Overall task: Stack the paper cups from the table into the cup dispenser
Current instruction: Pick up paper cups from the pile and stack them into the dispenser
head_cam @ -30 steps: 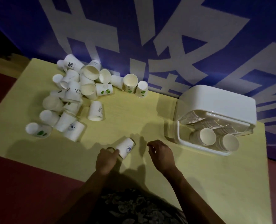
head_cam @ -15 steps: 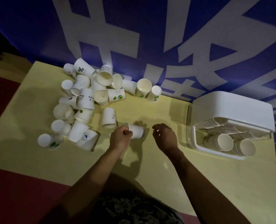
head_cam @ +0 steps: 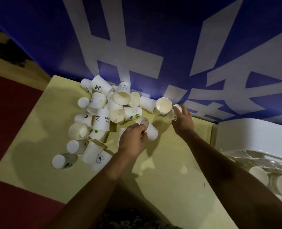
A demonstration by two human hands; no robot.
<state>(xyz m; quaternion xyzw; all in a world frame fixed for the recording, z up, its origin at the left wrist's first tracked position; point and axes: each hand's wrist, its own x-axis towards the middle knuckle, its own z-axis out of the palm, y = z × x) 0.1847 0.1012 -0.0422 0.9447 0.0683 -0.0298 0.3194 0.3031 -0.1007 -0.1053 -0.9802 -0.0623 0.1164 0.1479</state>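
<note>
The left hand (head_cam: 133, 138) is curled around a paper cup (head_cam: 149, 128) lying on its side, mouth toward the pile, probably carried as the base for nesting more cups. The right hand (head_cam: 183, 119) reaches further out, its fingers closing on a small overturned cup (head_cam: 174, 113) just beside an upright stack of cups (head_cam: 163, 105); the grip looks like a pinch at the rim. Left of the left hand, the heap of loose cups (head_cam: 97, 119) sprawls over the desk (head_cam: 170, 162), tipped every way, so most of the work seems still ahead. Right of the right arm stands the white cup dispenser (head_cam: 255, 138), with nested rows of cups (head_cam: 269, 179) lying inside, mouths outward.
</note>
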